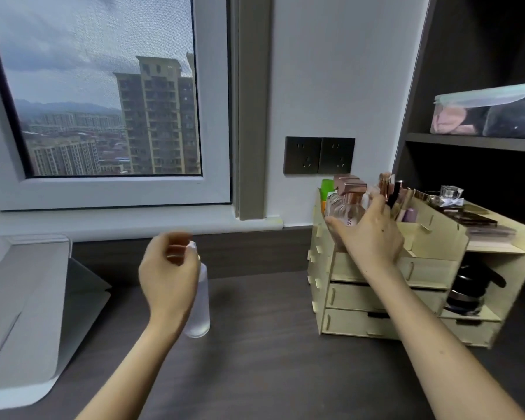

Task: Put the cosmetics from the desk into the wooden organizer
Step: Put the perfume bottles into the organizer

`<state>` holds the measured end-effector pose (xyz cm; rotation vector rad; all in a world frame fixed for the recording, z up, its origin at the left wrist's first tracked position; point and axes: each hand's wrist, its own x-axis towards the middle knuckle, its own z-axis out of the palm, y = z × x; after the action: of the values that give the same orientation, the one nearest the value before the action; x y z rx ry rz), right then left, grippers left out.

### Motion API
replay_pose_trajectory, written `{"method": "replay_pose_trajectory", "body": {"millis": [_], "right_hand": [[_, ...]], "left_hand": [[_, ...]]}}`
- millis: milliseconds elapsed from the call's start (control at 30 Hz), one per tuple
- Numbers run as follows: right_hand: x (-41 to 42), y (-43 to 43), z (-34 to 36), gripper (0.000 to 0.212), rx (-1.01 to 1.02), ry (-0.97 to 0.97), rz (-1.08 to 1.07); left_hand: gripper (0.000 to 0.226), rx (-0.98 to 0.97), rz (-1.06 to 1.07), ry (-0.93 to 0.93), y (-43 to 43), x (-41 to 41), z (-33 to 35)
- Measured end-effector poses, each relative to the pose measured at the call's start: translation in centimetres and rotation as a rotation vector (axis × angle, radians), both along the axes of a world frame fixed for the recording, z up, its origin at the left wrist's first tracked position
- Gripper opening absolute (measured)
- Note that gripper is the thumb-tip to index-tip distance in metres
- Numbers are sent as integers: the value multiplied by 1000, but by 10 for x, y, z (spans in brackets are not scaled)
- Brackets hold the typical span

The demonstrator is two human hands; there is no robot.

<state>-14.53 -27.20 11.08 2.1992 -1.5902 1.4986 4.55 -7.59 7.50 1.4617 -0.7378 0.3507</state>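
Our right hand (373, 234) is up at the back left corner of the wooden organizer (376, 324) and grips a perfume bottle (344, 207) of clear pinkish glass with a square rose-gold cap. The thumb lies along the bottle's left side and the fingers wrap its right side, so the glass sits in the curl of the hand, with the cap above the fingers. The bottle is upright over the organizer's top left compartment. The palm hides its base, so we cannot tell whether it stands in the compartment or hangs just above it. A green tube (327, 189) stands just behind it, and a cluster of slim rose-gold and dark sticks rises right beside our fingertips.

Our left hand (167, 271) is well apart from the organizer, over the dark desk (270, 359). Its fingers are curled at the top of a tall frosted bottle (199, 304) that stands upright on the desk just behind and to the right of the wrist. The fingers are blurred, and we cannot tell whether they pinch the bottle's cap or only hover at it.

On the organizer's top right sit flat palettes (479, 221) and a small clear glass bottle (451, 192). Dark round jars (467, 289) fill its open side shelf. A white machine (22, 298) rests on the desk at far left, beneath a window (103, 86). Two dark wall sockets (319, 155) are on the wall above the organizer.
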Motion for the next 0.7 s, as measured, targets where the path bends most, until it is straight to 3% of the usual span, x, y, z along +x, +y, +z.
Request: {"method": "replay_pose_trajectory", "body": {"millis": [133, 233, 333, 467, 567, 700], "right_hand": [[-2, 41, -6, 53, -223, -149, 62], [8, 78, -27, 33, -262, -115, 223], [23, 107, -50, 29, -158, -79, 348], [39, 127, -70, 26, 82, -10, 508], [50, 133, -73, 34, 301, 37, 626], [58, 136, -67, 50, 413, 56, 689]], "left_hand": [[28, 104, 60, 135, 21, 13, -29], [46, 277, 50, 195, 26, 23, -58], [65, 441, -48, 269, 22, 30, -74], [66, 508, -228, 314, 8, 32, -81], [59, 475, -176, 290, 1, 31, -84], [54, 452, -90, 161, 4, 16, -79]]}}
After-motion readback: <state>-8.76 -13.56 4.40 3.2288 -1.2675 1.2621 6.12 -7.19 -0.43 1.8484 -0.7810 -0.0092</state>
